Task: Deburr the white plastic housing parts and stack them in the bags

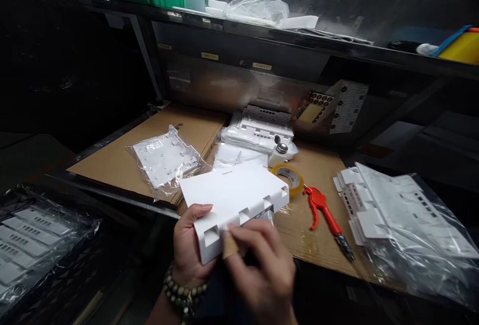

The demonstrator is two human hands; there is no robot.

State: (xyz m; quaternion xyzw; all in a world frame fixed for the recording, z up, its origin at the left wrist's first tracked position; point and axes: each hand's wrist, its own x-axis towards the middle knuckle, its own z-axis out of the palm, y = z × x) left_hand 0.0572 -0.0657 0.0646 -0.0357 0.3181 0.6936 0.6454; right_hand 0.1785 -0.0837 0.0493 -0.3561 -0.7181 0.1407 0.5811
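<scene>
My left hand [190,245] grips the near left end of a white plastic cover [232,187], its thumb on the flat top face. The cover is tilted, with several rectangular cutouts along the edge facing me and small lettering near its far edge. My right hand [264,260] is closed in a pinch against that near edge, beside the leftmost cutouts. A small tan piece [230,246] shows at its fingertips, blurred; whether it is held or worn on a finger I cannot make out.
Bagged white parts lie on cardboard at left [164,158], in a stack behind [267,125], and at right [404,210]. Beyond the cover are a pump bottle [279,154], a yellow tape roll [288,177] and a red air gun [324,210]. A crate [78,285] stands lower left; a shelf [239,28] hangs above.
</scene>
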